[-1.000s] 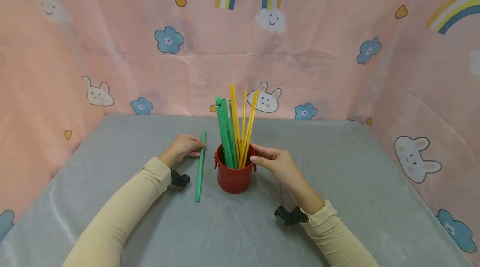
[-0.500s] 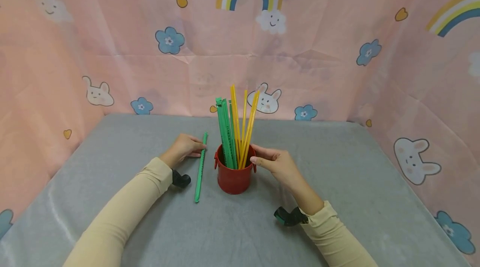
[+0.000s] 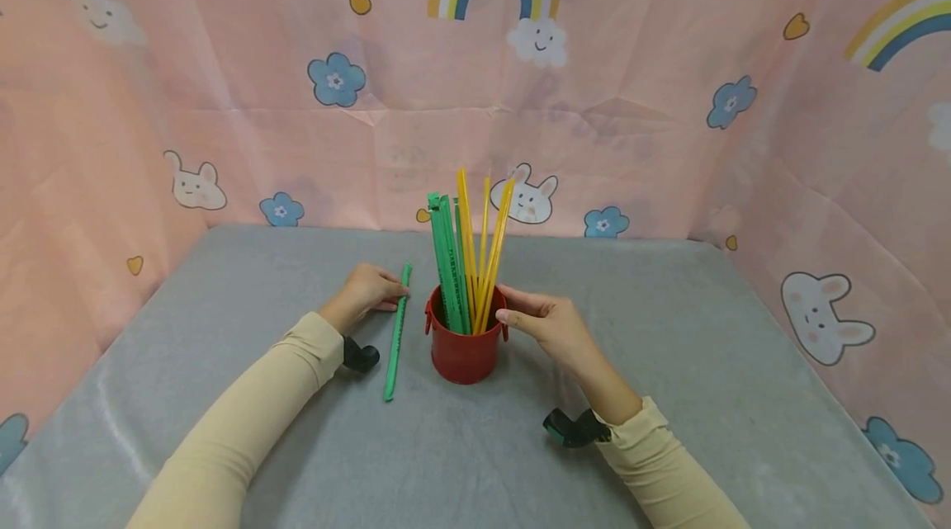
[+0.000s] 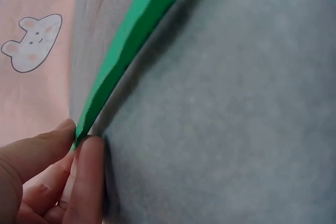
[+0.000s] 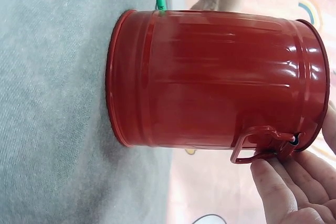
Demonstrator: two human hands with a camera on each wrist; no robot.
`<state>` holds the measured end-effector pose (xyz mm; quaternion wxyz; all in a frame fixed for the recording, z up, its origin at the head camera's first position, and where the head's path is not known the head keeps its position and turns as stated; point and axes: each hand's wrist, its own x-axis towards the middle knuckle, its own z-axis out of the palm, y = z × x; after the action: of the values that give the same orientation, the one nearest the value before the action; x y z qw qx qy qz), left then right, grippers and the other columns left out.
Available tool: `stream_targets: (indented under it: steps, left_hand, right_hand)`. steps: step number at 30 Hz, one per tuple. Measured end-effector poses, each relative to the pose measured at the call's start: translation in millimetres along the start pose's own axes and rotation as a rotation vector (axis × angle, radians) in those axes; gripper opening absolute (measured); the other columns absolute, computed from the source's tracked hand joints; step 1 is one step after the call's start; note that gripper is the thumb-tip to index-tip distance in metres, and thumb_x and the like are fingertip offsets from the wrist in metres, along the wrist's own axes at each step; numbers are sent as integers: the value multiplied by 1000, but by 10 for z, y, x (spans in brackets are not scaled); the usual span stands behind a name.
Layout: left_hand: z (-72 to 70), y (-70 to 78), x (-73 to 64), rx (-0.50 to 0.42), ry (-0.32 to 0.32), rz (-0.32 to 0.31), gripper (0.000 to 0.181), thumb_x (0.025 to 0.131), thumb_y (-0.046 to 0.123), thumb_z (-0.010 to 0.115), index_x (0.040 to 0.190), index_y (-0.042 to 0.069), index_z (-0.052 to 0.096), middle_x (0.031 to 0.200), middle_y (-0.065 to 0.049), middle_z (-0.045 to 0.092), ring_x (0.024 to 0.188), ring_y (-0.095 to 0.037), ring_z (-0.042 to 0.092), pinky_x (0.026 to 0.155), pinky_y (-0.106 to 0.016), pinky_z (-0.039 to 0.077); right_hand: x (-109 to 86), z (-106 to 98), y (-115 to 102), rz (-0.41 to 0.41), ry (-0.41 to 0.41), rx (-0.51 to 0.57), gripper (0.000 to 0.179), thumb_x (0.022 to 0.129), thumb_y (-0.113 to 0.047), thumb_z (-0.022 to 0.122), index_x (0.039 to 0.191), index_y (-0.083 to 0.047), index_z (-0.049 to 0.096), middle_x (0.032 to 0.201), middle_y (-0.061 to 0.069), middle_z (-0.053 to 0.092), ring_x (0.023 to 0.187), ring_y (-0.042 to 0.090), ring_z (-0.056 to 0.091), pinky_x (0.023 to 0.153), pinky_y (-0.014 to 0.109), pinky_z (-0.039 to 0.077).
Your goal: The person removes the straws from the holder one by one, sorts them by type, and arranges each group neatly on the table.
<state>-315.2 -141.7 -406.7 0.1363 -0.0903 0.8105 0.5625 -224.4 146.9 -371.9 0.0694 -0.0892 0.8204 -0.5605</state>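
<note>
In the head view, the left hand point(image 3: 366, 296) pinches a green stick point(image 3: 396, 347) beside, but apart from, a red bucket point(image 3: 464, 356) standing on the gray surface point(image 3: 475, 455). The right hand point(image 3: 553, 328) grips the bucket's rim; green sticks point(image 3: 449, 265) and yellow sticks point(image 3: 496, 248) lean inside. The left wrist view shows thumb and fingers closed on the stick. The right wrist view shows fingers at the bucket's handle point(image 5: 240, 143).

1. The red bucket point(image 3: 464, 360) hides the lower ends of the green sticks point(image 3: 448, 265) and yellow sticks point(image 3: 494, 244).
2. Lettering point(image 3: 455, 273) on the green sticks is too small to read.
3. In the left wrist view, the top edge cuts off the lone green stick point(image 4: 126, 45).
4. The right wrist view's right edge crops the right hand point(image 5: 296, 190).
</note>
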Motion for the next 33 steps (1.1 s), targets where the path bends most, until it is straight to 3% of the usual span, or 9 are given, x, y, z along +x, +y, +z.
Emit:
stream_targets:
  steps: [14,19,27,33]
  left_hand:
    - [-5,12,-44,154,75,65,24,88,4,73,106,-11,72,74,-6,69,60,-5,62,62,-22,60]
    - [-19,42,-70,192,121,82,20,89,7,72,104,-7,72,81,-6,68,61,-6,61,60,-21,57]
    - [-34,124,-101,137,152,160,18,92,10,69,103,-3,73,90,-11,71,67,-10,64,64,-25,57]
    - [-45,211,-183,92,166,188,21,94,11,66,109,-4,73,107,-21,72,82,-19,70,80,-37,62]
  right_hand:
    - [-6,-10,4,-18,-16,15,49,93,-25,71,138,-10,60,136,11,62,132,27,57,106,45,50]
    - [-1,-10,5,-18,-19,28,48,94,-23,70,139,-10,59,136,12,61,132,27,56,106,45,49]
    - [3,-9,-5,-11,-17,33,49,94,-25,70,139,-11,59,136,11,62,132,27,57,106,44,50]
    - [0,-8,-4,-8,-16,34,49,94,-25,70,139,-11,59,136,11,61,132,27,57,106,44,49]
